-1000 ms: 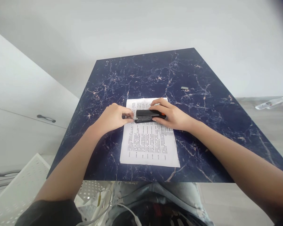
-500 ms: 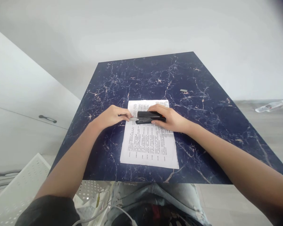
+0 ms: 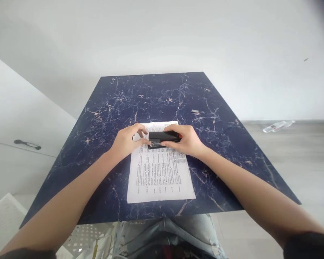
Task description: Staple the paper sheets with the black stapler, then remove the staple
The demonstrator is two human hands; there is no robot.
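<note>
A black stapler (image 3: 162, 136) lies across the upper part of a printed sheet of paper (image 3: 159, 172). My right hand (image 3: 185, 140) is wrapped round its right end, thumb on the near side and fingers on the far side. Between the stapler's top and base a strip of shiny metal shows. My left hand (image 3: 129, 140) is at the stapler's left end, its thumb tip touching the metal there. The left fingers are curved and stand apart from the thumb, with nothing visible between them.
The paper rests on a dark blue marbled table (image 3: 140, 97). A small greyish block (image 3: 195, 111), perhaps staples, lies toward the back right. A clear plastic item (image 3: 278, 126) is on the floor at right. White perforated furniture (image 3: 89, 233) stands below the table's front left.
The metal strip that stuck out of the stapler's left end, pinched by my left hand, is now inside the stapler. My left fingers have spread. The camera view has shifted.
</note>
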